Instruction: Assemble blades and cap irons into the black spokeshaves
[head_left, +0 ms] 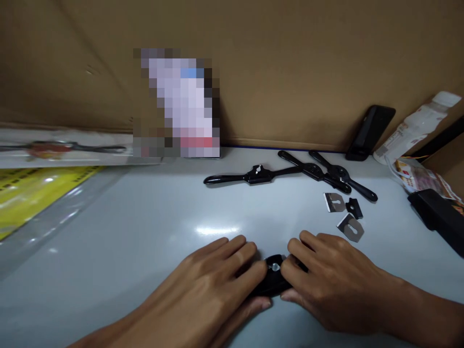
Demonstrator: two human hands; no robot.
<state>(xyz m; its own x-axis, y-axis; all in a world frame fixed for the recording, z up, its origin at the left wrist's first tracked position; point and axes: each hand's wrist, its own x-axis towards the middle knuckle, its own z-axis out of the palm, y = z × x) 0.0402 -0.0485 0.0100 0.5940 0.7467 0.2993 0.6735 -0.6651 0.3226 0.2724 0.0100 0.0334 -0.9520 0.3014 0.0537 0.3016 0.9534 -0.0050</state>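
Note:
Both of my hands grip a black spokeshave [274, 281] low in the middle of the head view. My left hand [221, 280] wraps round its left side, and my right hand [322, 275] closes round its right side. A silvery screw shows between my fingers; the handles are mostly hidden. Beyond my hands lies another black spokeshave [260, 175] with a screw at its centre. To its right, a spokeshave body [313, 170] crosses beside another one [340, 174]. Near my right hand lie a metal blade [335, 202], a second blade [351, 228] and a small black cap plate [354, 208].
A cardboard wall [290, 72] backs the white table [152, 212]. A phone-like black object [370, 133] and a plastic bottle [416, 128] stand back right, above a black object [440, 217]. A packaged spokeshave [72, 147] and yellow printed packaging [36, 193] lie left. A pixelated patch hides something.

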